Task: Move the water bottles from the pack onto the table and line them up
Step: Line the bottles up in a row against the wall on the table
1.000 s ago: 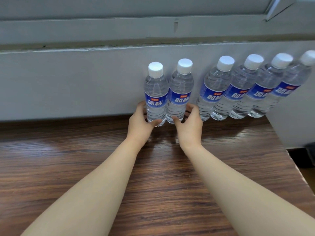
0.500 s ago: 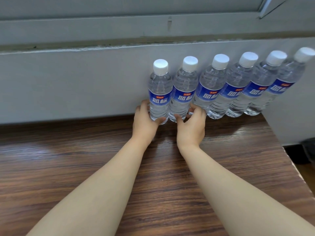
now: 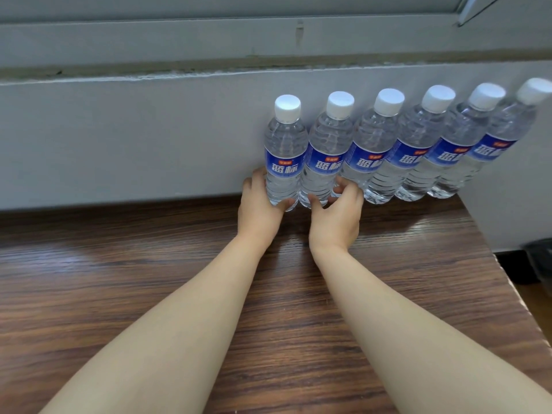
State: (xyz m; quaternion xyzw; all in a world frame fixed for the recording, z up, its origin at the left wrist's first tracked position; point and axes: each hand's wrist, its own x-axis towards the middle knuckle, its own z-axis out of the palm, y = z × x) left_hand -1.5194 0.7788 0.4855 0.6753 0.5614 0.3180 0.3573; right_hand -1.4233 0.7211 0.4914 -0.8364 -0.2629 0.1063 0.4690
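- Reaching up from the bottom of the frame, two bare forearms cross the dark wooden table [image 3: 149,294] toward the row at its far edge.
- At frame centre the left hand [image 3: 258,210] is curled round the base of the leftmost bottle [image 3: 285,162], thumb in front and fingers behind it.
- Just to its right, the right hand [image 3: 337,218] cups the base of the second bottle [image 3: 327,165], thumb at the front, fingers tucked between it and the next one.
- Both held bottles stand upright on the table, touching each other and the third bottle [image 3: 367,153].
- Further right, three more bottles [image 3: 442,150] carry the line on toward the right edge of the frame, side by side against the grey wall [image 3: 119,138].
- Six bottles stand lined up; I judge these two are at or near their final places, with only release left.
- No pack is in view, so whether more bottles remain cannot be told.
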